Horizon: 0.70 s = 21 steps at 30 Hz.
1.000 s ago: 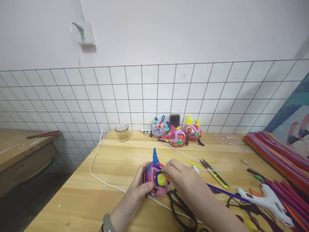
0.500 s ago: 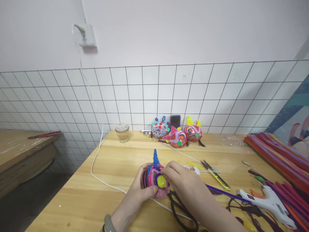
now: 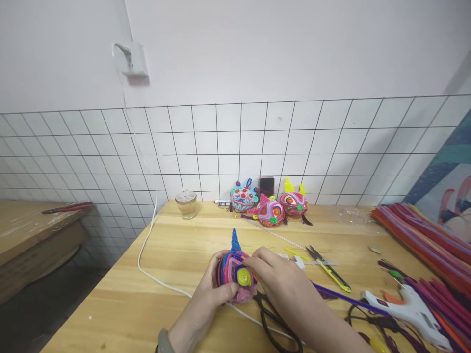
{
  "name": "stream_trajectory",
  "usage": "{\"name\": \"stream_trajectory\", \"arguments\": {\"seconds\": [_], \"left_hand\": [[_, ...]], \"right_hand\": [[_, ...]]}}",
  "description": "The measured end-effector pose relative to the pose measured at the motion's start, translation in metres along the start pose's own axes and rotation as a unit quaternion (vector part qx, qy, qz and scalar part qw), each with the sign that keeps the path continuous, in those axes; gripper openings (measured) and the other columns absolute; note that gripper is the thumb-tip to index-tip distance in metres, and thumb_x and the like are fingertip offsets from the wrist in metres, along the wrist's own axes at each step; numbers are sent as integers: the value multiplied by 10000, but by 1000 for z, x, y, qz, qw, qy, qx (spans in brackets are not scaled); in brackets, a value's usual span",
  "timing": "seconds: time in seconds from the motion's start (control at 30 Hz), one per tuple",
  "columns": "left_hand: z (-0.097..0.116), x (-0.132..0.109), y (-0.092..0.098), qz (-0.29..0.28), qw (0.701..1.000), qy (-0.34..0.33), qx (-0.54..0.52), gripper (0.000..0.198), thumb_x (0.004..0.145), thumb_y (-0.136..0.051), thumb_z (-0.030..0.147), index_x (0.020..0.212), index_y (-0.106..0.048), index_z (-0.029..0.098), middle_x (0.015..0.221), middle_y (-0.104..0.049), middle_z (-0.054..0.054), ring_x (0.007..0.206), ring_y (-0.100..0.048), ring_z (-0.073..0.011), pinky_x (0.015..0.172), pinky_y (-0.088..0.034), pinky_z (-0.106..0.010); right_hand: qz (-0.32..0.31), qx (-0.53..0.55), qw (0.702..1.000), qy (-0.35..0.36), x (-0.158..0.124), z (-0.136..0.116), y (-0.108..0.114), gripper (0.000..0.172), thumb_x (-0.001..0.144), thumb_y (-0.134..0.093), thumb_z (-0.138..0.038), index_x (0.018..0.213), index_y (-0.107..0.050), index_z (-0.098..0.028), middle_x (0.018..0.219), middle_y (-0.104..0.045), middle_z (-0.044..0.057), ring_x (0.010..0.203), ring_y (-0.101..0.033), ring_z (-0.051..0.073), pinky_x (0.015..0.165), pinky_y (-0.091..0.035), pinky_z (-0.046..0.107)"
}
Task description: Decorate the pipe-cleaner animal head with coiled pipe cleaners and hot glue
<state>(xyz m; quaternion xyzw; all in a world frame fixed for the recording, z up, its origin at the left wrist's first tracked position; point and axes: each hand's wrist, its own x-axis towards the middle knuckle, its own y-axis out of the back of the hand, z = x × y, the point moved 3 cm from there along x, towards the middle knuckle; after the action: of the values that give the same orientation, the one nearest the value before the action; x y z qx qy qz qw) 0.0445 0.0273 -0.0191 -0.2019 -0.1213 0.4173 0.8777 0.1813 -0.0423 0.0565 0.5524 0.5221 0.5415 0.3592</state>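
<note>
A round pipe-cleaner ornament [image 3: 232, 276] in pink, purple and blue stripes is held low over the table. It has a blue spiral horn on top and a yellow coiled eye facing me. My left hand [image 3: 212, 289] wraps its left side, thumb across the front. The fingers of my right hand [image 3: 274, 272] press together at the ornament's upper right, by the eye; the fingertips partly hide what they pinch. A purple pipe cleaner [image 3: 346, 296] extends rightward from behind my right wrist. Black-handled scissors [image 3: 270, 318] lie beneath my right forearm.
A white glue gun [image 3: 408, 309] lies at right near bundles of pipe cleaners [image 3: 412, 240]. A yellow cutter-like tool [image 3: 329, 269] is behind my right hand. Three finished ornaments [image 3: 270, 211] and a glass cup [image 3: 186, 205] stand along the wall. A white cable [image 3: 147, 267] crosses the table.
The ornament and both hands have shifted very slightly left in the view. The grip of each hand looks the same.
</note>
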Motion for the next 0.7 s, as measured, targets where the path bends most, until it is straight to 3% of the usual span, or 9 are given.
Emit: {"name": "stream_trajectory", "arguments": {"seconds": [0.37, 0.7], "left_hand": [[-1, 1, -1, 30, 999, 5, -13, 569, 606, -792, 291, 1130, -579, 231, 1080, -676, -87, 974, -605, -262, 869, -437, -379], [-4, 1, 1, 7, 999, 23, -44, 571, 671, -754, 276, 1196, -536, 222, 1163, -653, -117, 1105, -566, -283, 964, -390, -425]], "right_hand": [[24, 3, 999, 21, -1, 1, -3, 382, 808, -558, -33, 1120, -607, -249, 964, -634, 37, 793, -628, 193, 652, -434, 276], [31, -11, 999, 28, -2, 2, -2, 456, 804, -514, -8, 1174, -608, -257, 956, -645, 44, 760, -629, 181, 638, -442, 268]]}}
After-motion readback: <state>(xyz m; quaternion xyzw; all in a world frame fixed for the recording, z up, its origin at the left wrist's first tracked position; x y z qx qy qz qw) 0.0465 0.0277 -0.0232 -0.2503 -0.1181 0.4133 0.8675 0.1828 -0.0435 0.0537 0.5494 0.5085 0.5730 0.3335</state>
